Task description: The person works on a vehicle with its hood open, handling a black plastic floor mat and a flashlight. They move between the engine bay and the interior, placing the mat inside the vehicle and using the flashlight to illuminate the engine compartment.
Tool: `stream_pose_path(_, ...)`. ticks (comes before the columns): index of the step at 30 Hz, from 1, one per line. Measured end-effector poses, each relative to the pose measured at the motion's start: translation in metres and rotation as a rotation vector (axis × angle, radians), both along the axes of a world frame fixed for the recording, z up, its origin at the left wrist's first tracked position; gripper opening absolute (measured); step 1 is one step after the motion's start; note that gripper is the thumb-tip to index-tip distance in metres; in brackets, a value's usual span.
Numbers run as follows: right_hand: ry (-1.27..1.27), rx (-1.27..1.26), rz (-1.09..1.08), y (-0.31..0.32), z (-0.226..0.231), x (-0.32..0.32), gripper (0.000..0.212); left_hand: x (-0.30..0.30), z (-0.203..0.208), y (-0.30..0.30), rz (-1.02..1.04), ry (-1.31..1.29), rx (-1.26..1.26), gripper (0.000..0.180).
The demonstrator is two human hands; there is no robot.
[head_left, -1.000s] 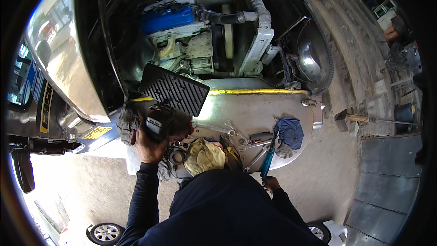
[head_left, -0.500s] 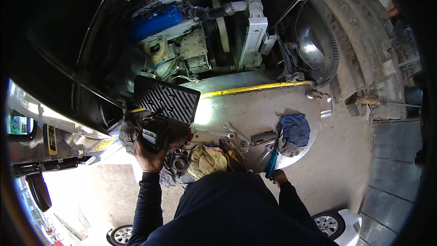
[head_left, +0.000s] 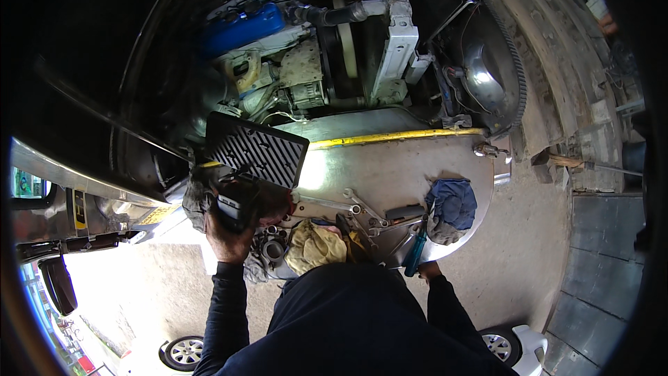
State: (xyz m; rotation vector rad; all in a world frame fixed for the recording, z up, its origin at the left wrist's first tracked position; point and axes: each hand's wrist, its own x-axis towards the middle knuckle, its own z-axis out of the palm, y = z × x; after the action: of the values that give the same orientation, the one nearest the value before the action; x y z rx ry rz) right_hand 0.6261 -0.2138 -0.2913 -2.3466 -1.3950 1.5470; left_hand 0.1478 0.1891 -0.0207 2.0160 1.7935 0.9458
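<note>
My left hand [head_left: 226, 245] is closed around the black base [head_left: 233, 207] of a work light, whose dark, finned panel [head_left: 256, 150] tilts over the car's front edge. A bright patch shows on the metal beside the panel. My right hand [head_left: 430, 271] is low at the fender's near edge, at the butt of a screwdriver with a teal handle [head_left: 415, 253]. Its fingers are mostly hidden, so I cannot tell whether it grips the handle. Left of the screwdriver lie several wrenches [head_left: 362, 203], a yellowish rag [head_left: 314, 245] and a round metal part [head_left: 273, 251].
Beyond the yellow-edged fender [head_left: 396, 138] is an engine bay with a blue engine cover [head_left: 243, 30]. A blue-grey rag [head_left: 452, 205] lies at the fender's right. Wooden planks [head_left: 536, 76] and grey metal sheets [head_left: 602, 244] stand farther right. A car wheel [head_left: 499, 345] shows behind me.
The view has shifted slightly, moving the scene a little rightward in the picture. Both hands and the work light stay in nearly the same places.
</note>
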Motion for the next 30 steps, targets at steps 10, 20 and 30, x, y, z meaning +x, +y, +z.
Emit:
stream_pose_path(10, 0.151, -0.176, -0.691, 0.024, 0.030, -0.015, 0.011, 0.003, 0.005, -0.001, 0.012, -0.024, -0.027, 0.084)
stream_pose_path(20, 0.199, -0.194, -0.619, 0.023, 0.039, -0.019, 0.020, 0.003, 0.007, -0.001, 0.001, -0.019, -0.002, 0.081)
stream_pose_path(30, 0.158, -0.174, -0.624, 0.029, 0.045, -0.009, 0.021, 0.000, 0.011, -0.003, -0.005, -0.018, -0.022, 0.086)
